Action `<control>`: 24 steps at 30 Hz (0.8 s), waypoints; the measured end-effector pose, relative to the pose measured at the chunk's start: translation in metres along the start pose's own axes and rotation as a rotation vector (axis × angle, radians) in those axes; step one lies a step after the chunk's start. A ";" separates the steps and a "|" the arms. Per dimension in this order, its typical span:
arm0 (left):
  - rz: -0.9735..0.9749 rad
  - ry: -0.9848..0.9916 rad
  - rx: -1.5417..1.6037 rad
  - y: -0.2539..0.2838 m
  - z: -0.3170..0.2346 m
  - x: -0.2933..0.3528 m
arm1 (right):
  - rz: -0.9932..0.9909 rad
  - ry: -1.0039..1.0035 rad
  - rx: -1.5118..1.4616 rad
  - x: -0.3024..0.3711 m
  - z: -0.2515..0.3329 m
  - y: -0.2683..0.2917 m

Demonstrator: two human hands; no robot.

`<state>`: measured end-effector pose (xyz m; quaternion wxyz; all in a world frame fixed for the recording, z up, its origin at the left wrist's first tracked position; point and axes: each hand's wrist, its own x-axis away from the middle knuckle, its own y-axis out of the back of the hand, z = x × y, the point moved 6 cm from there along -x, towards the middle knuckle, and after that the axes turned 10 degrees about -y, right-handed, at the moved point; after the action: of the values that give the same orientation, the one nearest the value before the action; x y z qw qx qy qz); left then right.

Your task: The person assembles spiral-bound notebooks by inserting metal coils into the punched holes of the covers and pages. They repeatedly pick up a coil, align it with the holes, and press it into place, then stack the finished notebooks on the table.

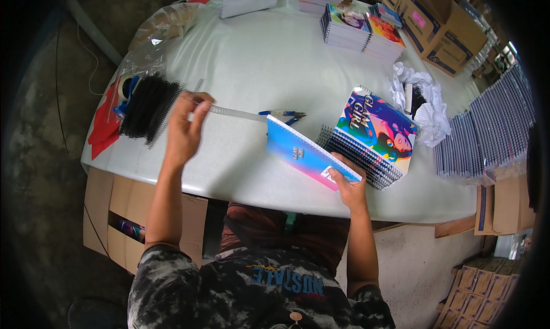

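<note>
My left hand (pixel 188 128) pinches one end of a thin spiral binding coil (pixel 238 112), stretched sideways over the table. The coil's other end meets the upper left corner of a notebook (pixel 301 151) with a blue-to-pink cover and a row of punched holes along its top edge. Whether the coil has entered the holes I cannot tell. At its lower right end, my right hand (pixel 350 190) grips the notebook, thumb on the cover. Pliers (pixel 283 114) with blue handles lie just beyond it. A stack of coil-bound notebooks (pixel 378 131) with colourful covers stands beside my right hand.
A heap of black binding coils (pixel 150 108) lies left of my left hand, by red material (pixel 105 128). Crumpled paper (pixel 432 120) and a long row of bound notebooks (pixel 487 125) are at the right. More notebook stacks (pixel 364 34) and cardboard boxes (pixel 438 28) stand at the back.
</note>
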<state>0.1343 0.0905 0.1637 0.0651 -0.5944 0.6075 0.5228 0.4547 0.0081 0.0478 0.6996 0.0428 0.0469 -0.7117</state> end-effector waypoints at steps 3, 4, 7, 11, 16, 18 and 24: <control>0.110 0.355 0.614 -0.051 0.000 0.010 | -0.027 -0.006 0.013 0.000 -0.006 0.006; 0.202 0.588 0.815 -0.065 -0.002 0.018 | -0.045 0.018 0.019 0.001 -0.005 0.008; 0.417 0.510 0.634 -0.086 -0.005 0.023 | -0.063 0.018 0.007 0.004 -0.001 0.011; 0.451 0.395 0.513 -0.099 -0.006 0.020 | -0.086 0.033 0.019 0.007 0.000 0.013; 0.473 0.428 0.521 -0.102 0.003 0.022 | -0.116 0.050 0.025 0.007 0.001 0.011; 0.550 0.478 0.531 -0.102 0.003 0.021 | -0.116 0.044 0.034 0.008 -0.001 0.011; 0.616 0.866 0.761 -0.105 0.009 0.012 | -0.079 0.132 0.158 0.009 0.002 0.011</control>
<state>0.2092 0.1152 0.0925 -0.1325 -0.4853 0.8640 -0.0204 0.4654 -0.0007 0.0483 0.6610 0.1426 0.0383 -0.7357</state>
